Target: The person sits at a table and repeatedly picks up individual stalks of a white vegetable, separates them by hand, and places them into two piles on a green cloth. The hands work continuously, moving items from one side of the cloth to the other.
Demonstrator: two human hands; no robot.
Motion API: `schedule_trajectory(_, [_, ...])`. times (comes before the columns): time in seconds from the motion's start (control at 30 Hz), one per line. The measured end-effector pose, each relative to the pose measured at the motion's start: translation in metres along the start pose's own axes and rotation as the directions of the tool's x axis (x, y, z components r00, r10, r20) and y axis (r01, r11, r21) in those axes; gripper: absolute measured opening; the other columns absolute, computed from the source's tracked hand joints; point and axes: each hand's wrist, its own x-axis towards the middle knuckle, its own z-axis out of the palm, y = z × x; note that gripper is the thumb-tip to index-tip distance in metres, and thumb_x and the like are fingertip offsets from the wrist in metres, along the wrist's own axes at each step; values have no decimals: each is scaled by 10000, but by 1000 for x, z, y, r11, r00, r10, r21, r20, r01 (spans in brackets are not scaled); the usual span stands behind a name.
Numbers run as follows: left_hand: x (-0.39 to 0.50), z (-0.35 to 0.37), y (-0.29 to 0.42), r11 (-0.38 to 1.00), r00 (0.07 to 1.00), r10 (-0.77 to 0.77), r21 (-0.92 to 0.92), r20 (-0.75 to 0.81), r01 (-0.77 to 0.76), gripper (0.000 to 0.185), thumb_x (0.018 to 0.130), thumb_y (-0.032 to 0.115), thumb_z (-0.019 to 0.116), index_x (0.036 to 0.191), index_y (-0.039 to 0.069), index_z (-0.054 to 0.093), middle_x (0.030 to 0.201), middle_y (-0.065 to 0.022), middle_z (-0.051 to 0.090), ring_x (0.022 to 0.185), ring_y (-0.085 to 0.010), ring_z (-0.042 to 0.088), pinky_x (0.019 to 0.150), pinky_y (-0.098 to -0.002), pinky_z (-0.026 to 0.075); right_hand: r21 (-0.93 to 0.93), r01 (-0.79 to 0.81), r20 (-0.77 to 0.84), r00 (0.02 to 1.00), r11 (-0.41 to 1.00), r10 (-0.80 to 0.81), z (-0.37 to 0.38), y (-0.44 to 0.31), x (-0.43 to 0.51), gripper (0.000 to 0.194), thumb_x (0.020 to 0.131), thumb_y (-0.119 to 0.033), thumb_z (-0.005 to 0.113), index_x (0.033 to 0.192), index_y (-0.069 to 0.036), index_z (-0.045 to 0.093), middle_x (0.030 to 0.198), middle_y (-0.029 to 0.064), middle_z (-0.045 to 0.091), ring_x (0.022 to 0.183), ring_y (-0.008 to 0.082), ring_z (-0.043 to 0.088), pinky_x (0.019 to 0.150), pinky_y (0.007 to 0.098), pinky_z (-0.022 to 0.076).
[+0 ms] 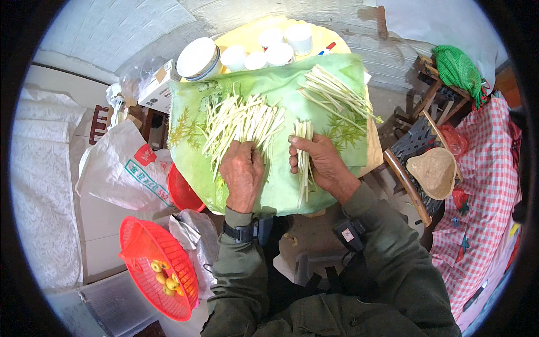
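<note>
A loose heap of pale green cut stems [244, 120] lies on the left half of a green printed cloth [278, 193] spread over a table. My left hand [243, 175] rests at the heap's near edge, fingers curled down at the stems; whether it grips any is hidden. My right hand [324, 162] is closed around a small bundle of stems [304, 158], thumb across the front, with both ends sticking out. Farther back on the right lies another group of stems [332, 90], roughly lined up at a slant.
White bowls [197, 58] and several white cups [298, 38] stand along the table's far edge [324, 25]. A red plastic basket [185, 278] holding yellow fruit [168, 281] is at lower left, below a white sack [126, 168]. At right is a chair [404, 177] with a tan bowl-shaped object [433, 172].
</note>
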Motion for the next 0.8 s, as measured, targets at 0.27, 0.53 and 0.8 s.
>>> schedule_trajectory(0.27, [-10,-3,29,928,997,-81,-362,16,82,66,863,-13,680,926,-32,678,754,-127,647,627,-158,609,604,-309,502,36,13,0,1000,999,-13,0,4,1,256,975,-217,707,1138,-38,622,912,56,671,796,171,668,706,343,578])
schedule_trajectory(0.53, [-16,-9,50,927,995,40,-375,90,-4,81,811,-11,732,853,8,665,743,-150,614,672,-345,648,581,-413,496,13,88,37,995,996,-88,-3,7,5,267,947,-147,714,1142,8,617,945,72,677,814,181,684,707,314,578])
schedule_trajectory(0.8, [-5,-13,26,887,991,-63,-449,116,109,105,838,38,736,932,1,706,756,-142,610,656,-315,633,599,-401,490,98,66,-27,998,993,-64,0,5,2,260,901,-45,715,1129,22,611,979,103,681,805,219,712,716,365,636])
